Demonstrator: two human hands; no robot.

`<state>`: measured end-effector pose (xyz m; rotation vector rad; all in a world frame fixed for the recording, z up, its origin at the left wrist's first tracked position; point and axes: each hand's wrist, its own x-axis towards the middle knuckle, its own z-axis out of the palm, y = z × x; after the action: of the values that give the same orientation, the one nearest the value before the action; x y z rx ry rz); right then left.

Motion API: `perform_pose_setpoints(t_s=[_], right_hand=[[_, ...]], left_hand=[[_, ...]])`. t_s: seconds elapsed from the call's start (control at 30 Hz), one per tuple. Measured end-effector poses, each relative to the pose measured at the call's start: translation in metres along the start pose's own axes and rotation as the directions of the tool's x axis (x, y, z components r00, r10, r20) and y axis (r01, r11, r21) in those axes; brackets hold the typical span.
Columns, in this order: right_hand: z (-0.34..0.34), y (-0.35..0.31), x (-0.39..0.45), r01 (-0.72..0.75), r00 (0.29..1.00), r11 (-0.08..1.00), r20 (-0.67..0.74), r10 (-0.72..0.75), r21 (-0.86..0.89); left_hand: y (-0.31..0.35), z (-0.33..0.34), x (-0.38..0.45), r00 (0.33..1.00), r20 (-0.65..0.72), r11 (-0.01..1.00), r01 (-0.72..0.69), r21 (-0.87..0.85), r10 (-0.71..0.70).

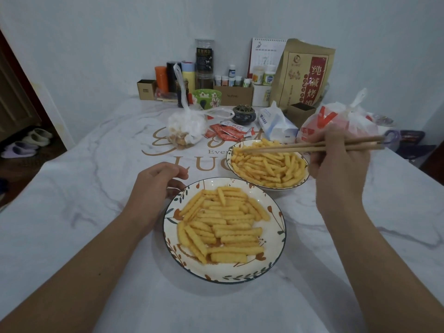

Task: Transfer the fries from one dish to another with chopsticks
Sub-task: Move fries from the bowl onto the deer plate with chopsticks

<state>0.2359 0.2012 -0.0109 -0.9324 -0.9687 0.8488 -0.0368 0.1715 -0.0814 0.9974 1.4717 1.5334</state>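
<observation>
Two round white ceramic dishes stood on the white marble-pattern table (72, 212), each loaded with yellow crinkle-cut fries. The near dish (274, 255), rimmed in dark blue and painted with leaves and orange flowers, held a flat layer of fries (223, 227). The far dish (304, 182) stood just beyond it to the right, close to it, and carried a deeper heap of fries (266, 167). The right hand (336, 162) gripped a pair of light wooden chopsticks (288, 147), with fingers curled round the shafts past their midpoint. The chopsticks lay nearly level, and their tips sat close together at the left side of the far heap; whether the tips pinched a fry could not be determined. The left hand (156, 183) rested beside the upper left rim of the near dish, fingers loosely curled and holding nothing; contact of the thumb with the rim could not be confirmed. Behind the dishes lay red sauce packets (225, 133), a knotted clear plastic bag (187, 126), a soft pack of tissues (276, 126), a white and red plastic bag (336, 121), a small dark incense burner (243, 115), a green flowered bowl (206, 97) and a tall brown paper food bag (305, 73).
</observation>
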Motion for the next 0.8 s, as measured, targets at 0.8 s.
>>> perform_pose_setpoints(t_s=[0.8], right_hand=[[-0.009,0.014,0.003,0.417,0.905,0.817,0.098,-0.414,-0.399]], left_hand=[[-0.001,0.001,-0.004,0.999,0.046,0.997,-0.032,0.07,0.029]])
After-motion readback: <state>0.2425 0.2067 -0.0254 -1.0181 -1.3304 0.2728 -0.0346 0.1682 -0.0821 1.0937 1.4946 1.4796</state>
